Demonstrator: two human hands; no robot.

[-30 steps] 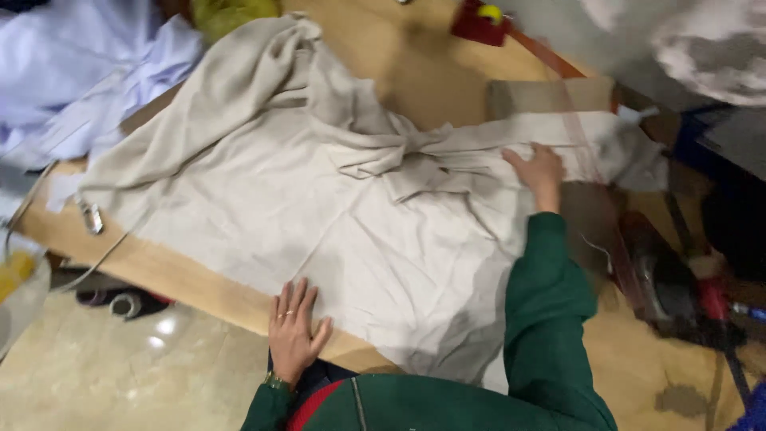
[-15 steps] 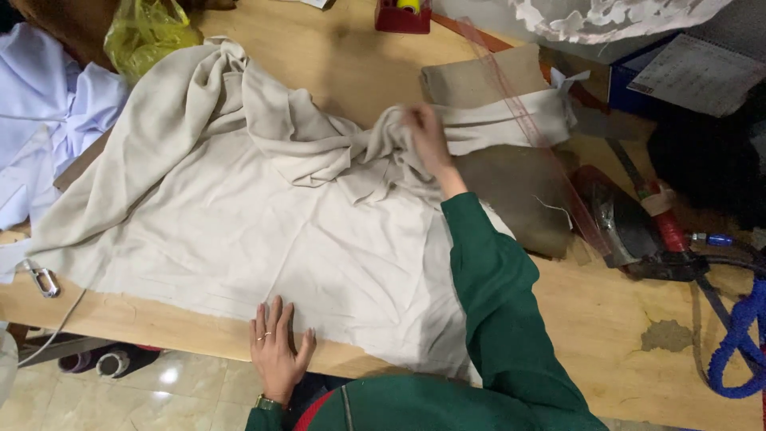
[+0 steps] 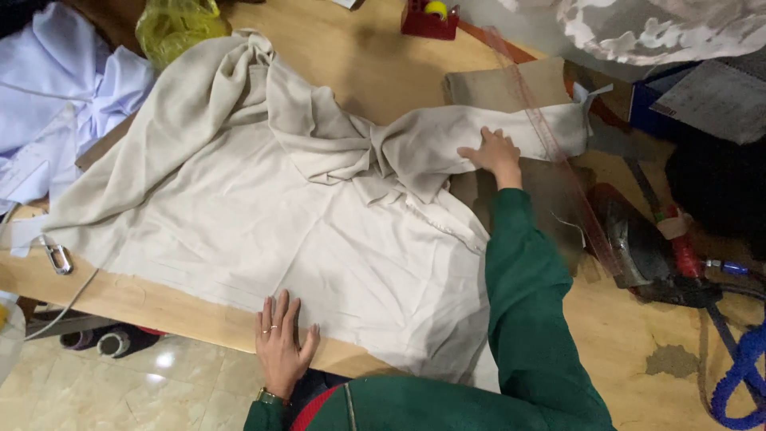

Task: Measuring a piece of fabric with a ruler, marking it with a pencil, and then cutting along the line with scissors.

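A large beige cloth (image 3: pixel 271 215) lies spread over the wooden table (image 3: pixel 359 64), bunched into folds near its middle and far edge. My left hand (image 3: pixel 281 345) rests flat, fingers apart, on the cloth's near hem at the table edge. My right hand (image 3: pixel 493 153), in a green sleeve, presses flat on the cloth's right end, just beside the bunched folds. A long clear ruler (image 3: pixel 550 144) runs diagonally just right of that hand, over brown pattern pieces (image 3: pixel 499 84).
A white garment (image 3: pixel 56 112) lies at the far left, beside a yellow bag (image 3: pixel 171 28). A red holder (image 3: pixel 429 20) stands at the back. An iron (image 3: pixel 638 243) and blue cord (image 3: pixel 738 375) sit at right. A metal clip (image 3: pixel 57 257) lies at the left edge.
My right hand has slid from the bunched folds out to the right along the cloth, smoothing it. My left hand stays pressed on the near hem.
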